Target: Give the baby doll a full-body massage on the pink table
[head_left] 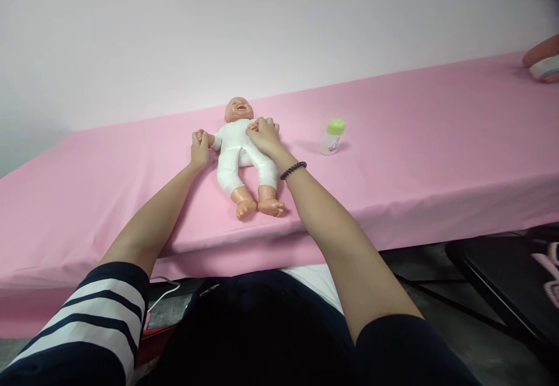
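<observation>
A baby doll (238,137) in a white body suit lies on its back on the pink-covered table (402,141), head toward the wall and bare feet toward me. My left hand (200,148) is closed around the doll's hand at the left of its body. Over the right side of its chest, my right hand (265,135) has its fingers wrapped about the doll's other hand, which partly shows beside my thumb. A clear bottle with a green cap (332,137) stands to the right of the doll, apart from my hands.
A pale wall (279,31) rises behind the table. Part of another doll (544,63) shows at the far right edge. Below on the right is a black chair (502,281), and a white cable (165,293) hangs under the table's front edge.
</observation>
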`<action>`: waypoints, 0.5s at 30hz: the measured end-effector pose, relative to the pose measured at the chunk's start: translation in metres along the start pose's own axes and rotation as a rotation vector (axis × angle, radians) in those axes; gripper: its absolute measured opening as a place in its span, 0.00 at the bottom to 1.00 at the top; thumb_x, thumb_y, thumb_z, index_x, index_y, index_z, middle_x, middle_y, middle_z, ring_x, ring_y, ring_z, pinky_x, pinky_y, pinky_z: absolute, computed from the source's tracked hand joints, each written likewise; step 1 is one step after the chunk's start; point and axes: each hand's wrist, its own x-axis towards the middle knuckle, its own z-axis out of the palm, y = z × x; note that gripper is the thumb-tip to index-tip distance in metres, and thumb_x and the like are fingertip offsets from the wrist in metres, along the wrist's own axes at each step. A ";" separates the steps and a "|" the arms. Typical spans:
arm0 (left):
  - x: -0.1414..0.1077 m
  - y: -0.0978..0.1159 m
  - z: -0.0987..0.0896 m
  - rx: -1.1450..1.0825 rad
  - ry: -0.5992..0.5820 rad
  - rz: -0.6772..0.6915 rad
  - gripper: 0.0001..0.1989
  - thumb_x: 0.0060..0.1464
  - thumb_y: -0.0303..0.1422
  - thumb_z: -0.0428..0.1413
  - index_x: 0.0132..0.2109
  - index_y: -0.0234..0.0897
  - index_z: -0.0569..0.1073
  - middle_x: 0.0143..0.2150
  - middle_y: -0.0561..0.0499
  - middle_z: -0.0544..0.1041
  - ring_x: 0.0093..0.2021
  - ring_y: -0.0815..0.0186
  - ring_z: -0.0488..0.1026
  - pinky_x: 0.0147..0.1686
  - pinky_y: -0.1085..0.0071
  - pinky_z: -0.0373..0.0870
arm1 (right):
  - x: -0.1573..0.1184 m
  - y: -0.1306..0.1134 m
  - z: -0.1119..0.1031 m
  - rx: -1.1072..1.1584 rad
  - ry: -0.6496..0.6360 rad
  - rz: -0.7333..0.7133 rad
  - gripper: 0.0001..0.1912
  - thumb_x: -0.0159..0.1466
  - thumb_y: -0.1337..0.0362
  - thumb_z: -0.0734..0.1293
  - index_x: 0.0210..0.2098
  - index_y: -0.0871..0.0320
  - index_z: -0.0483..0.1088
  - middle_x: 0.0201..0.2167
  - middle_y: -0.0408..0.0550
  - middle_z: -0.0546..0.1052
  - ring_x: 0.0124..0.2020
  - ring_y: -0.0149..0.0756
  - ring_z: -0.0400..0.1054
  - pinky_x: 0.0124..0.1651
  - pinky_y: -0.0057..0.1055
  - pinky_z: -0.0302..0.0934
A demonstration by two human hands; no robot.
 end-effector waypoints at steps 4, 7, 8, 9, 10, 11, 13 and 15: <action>0.001 -0.001 0.000 -0.004 -0.005 0.009 0.15 0.67 0.48 0.51 0.44 0.42 0.65 0.44 0.47 0.73 0.45 0.59 0.76 0.50 0.59 0.74 | -0.002 -0.001 -0.002 0.023 0.004 -0.019 0.09 0.64 0.61 0.61 0.43 0.55 0.64 0.49 0.59 0.71 0.59 0.59 0.61 0.66 0.61 0.52; 0.003 -0.004 0.000 -0.003 0.001 0.010 0.18 0.66 0.53 0.52 0.44 0.42 0.65 0.43 0.48 0.73 0.46 0.59 0.76 0.50 0.59 0.74 | -0.002 -0.002 -0.004 0.011 -0.005 -0.001 0.06 0.64 0.63 0.62 0.41 0.55 0.63 0.48 0.58 0.71 0.59 0.57 0.60 0.67 0.58 0.52; 0.003 -0.005 0.001 -0.001 0.003 0.011 0.19 0.66 0.54 0.51 0.45 0.42 0.65 0.43 0.48 0.73 0.47 0.58 0.76 0.51 0.58 0.74 | -0.003 -0.002 -0.004 0.005 -0.004 0.011 0.05 0.64 0.63 0.62 0.40 0.55 0.63 0.49 0.58 0.71 0.59 0.57 0.61 0.67 0.57 0.52; 0.003 -0.005 0.001 0.001 0.003 0.012 0.19 0.66 0.54 0.51 0.45 0.42 0.65 0.43 0.48 0.73 0.47 0.58 0.76 0.51 0.58 0.74 | -0.003 -0.002 -0.004 0.001 -0.001 0.022 0.04 0.64 0.63 0.62 0.39 0.55 0.63 0.49 0.58 0.70 0.58 0.56 0.61 0.67 0.56 0.52; 0.003 -0.005 0.001 0.001 0.003 0.014 0.20 0.66 0.54 0.51 0.45 0.42 0.65 0.43 0.48 0.73 0.46 0.58 0.76 0.51 0.58 0.74 | -0.003 -0.003 -0.004 -0.002 0.004 0.033 0.04 0.64 0.63 0.62 0.39 0.55 0.63 0.49 0.58 0.70 0.58 0.56 0.61 0.67 0.55 0.52; 0.003 -0.005 0.001 0.000 0.001 0.017 0.20 0.66 0.55 0.51 0.45 0.42 0.65 0.43 0.48 0.73 0.46 0.59 0.76 0.51 0.59 0.74 | -0.003 -0.003 -0.004 -0.006 0.010 0.039 0.04 0.64 0.63 0.62 0.39 0.55 0.64 0.49 0.58 0.70 0.58 0.55 0.61 0.67 0.54 0.52; 0.002 -0.004 0.000 -0.001 -0.002 0.023 0.20 0.66 0.54 0.51 0.45 0.42 0.66 0.43 0.48 0.74 0.45 0.59 0.76 0.50 0.59 0.74 | -0.003 -0.003 -0.003 -0.016 0.020 0.038 0.04 0.65 0.63 0.62 0.39 0.55 0.64 0.49 0.58 0.71 0.58 0.55 0.61 0.67 0.53 0.52; 0.001 -0.003 0.000 0.003 -0.004 0.029 0.19 0.66 0.54 0.51 0.45 0.42 0.66 0.43 0.47 0.74 0.46 0.59 0.76 0.50 0.59 0.74 | -0.003 -0.003 -0.002 -0.024 0.028 0.024 0.04 0.65 0.63 0.62 0.40 0.55 0.65 0.49 0.58 0.71 0.58 0.54 0.61 0.67 0.52 0.52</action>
